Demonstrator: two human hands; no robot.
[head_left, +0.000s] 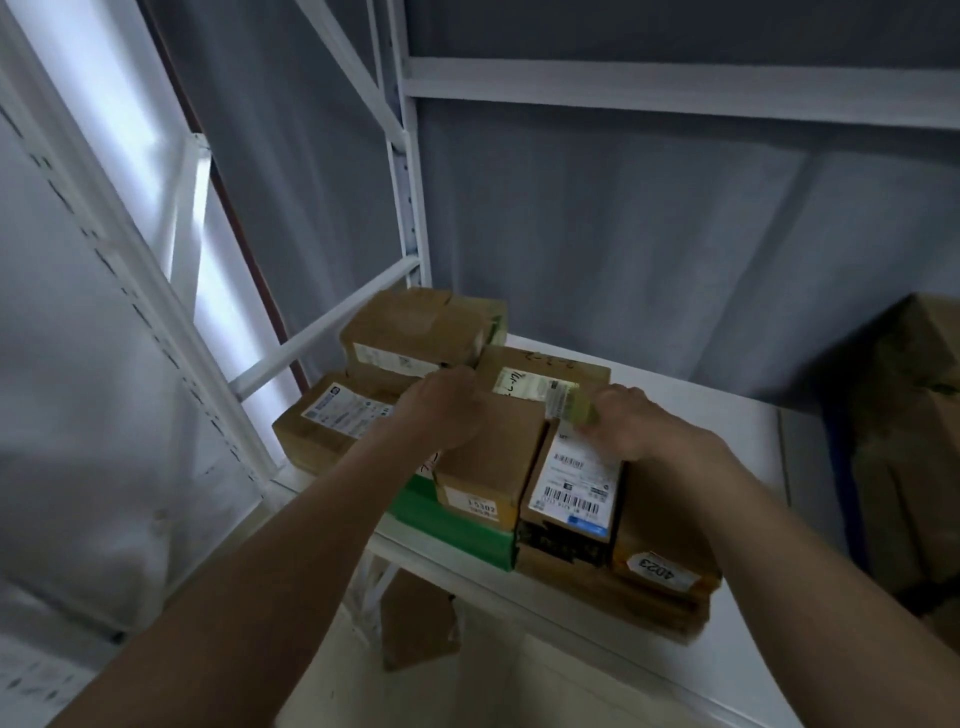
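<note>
Several cardboard parcels sit packed together on a white shelf (675, 519). My left hand (441, 410) rests on the far end of a small brown box labelled 15302 (488, 467), its fingers curled over the box's far edge. My right hand (634, 423) lies on the box with a large barcode label (576, 478), fingers bent at its far end beside a green-taped parcel (540, 387). A green flat box (452, 525) lies under the small box. A parcel marked 4023 (660, 566) sits at the front right.
Two more labelled boxes, one (415, 332) at the back left and another (327, 415) in front of it, stand by the white rack upright (410, 208). A big brown carton (914, 441) fills the right end of the shelf. Another box (421, 618) lies below on the floor.
</note>
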